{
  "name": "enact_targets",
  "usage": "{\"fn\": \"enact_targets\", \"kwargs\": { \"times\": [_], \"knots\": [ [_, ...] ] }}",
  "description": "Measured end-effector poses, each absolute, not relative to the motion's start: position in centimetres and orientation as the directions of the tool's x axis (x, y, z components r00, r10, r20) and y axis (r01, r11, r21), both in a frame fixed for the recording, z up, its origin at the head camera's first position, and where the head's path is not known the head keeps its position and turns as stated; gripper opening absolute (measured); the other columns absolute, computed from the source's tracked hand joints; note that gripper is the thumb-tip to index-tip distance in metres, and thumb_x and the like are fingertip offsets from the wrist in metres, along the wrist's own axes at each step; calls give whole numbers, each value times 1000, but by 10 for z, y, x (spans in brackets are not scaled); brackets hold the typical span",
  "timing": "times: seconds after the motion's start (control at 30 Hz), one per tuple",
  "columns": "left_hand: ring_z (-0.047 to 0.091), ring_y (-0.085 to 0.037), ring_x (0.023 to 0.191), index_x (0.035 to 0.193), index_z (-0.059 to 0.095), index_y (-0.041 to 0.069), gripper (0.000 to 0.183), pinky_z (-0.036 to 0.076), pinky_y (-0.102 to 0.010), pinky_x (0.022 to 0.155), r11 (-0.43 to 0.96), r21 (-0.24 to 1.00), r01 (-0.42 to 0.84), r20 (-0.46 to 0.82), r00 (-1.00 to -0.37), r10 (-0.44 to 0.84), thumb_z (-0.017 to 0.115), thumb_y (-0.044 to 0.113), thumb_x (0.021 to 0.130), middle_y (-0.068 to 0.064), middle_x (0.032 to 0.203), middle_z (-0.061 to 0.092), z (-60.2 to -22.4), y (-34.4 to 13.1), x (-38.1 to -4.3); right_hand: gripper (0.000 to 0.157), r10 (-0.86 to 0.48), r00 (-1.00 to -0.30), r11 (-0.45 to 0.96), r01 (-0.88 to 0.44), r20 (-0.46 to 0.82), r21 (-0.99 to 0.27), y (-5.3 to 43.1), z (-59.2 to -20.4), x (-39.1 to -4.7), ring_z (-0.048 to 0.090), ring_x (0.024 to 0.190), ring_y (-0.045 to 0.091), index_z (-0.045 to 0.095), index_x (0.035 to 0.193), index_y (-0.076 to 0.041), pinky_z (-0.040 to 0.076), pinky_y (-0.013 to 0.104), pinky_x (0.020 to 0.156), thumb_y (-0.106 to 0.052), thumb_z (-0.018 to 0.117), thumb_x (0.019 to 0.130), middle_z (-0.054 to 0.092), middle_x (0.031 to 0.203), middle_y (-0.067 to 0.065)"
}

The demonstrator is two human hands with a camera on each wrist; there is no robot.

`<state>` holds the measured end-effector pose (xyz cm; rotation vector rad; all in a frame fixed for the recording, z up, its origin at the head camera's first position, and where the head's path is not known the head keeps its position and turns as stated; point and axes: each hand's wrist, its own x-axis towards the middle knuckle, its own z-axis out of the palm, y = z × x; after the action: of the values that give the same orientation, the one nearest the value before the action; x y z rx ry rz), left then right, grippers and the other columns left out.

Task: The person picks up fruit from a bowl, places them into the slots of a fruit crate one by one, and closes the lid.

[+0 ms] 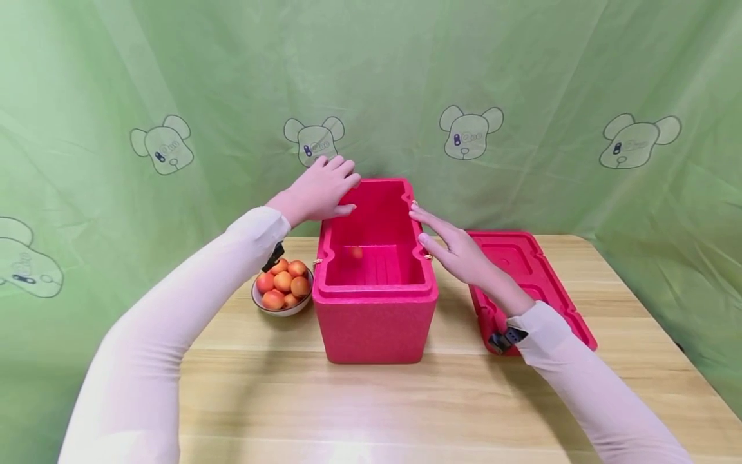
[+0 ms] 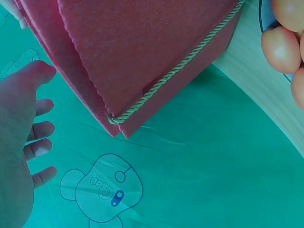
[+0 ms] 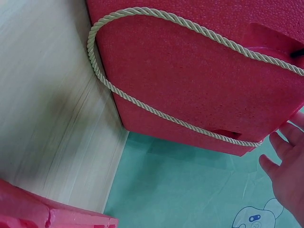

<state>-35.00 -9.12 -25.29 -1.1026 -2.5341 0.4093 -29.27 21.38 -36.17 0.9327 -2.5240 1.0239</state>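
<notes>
A deep red foam box [image 1: 375, 332] stands uncovered on the table, with a small blurred orange fruit [image 1: 356, 252] visible inside. My left hand [image 1: 321, 190] reaches over the box's far left rim, fingers spread and loosely bent. The left wrist view shows nothing between its thumb and fingers [image 2: 39, 149]. On the other side, my right hand [image 1: 452, 248] has its fingertips right at the right rim, fingers fairly straight and holding nothing. A bowl [image 1: 284, 311] of several orange-red round fruits [image 1: 283, 281] sits left of the box.
The red lid [image 1: 551, 283] lies on the table [image 1: 371, 412] to the right, partly under my right forearm. A twisted cord [image 3: 166, 116] loops along the box's right side, and another cord [image 2: 180, 64] along its left. A green curtain [image 1: 382, 77] hangs behind.
</notes>
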Motion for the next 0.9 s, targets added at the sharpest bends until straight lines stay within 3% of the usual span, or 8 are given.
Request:
{"fn": "enact_targets", "kwargs": {
  "times": [0.57, 0.9],
  "knots": [
    [48, -32, 117, 123, 56, 9, 41, 38, -49, 101, 681, -370, 633, 170, -674, 719, 60, 41, 98, -12, 121, 54, -254, -98, -349, 56, -464, -766, 551, -643, 446, -532, 213, -362, -294, 33, 154, 20, 40, 157, -27, 40, 56, 115, -32, 55, 103, 32, 167, -7],
    [48, -32, 116, 122, 58, 8, 41, 40, -50, 99, 730, -287, 621, 238, -692, 682, 59, 41, 97, -12, 117, 56, -257, -117, -348, 56, -461, -766, 545, -643, 449, -538, 211, -362, -294, 33, 154, 19, 40, 157, -24, 40, 56, 115, -31, 55, 103, 32, 167, -7]
  ]
}}
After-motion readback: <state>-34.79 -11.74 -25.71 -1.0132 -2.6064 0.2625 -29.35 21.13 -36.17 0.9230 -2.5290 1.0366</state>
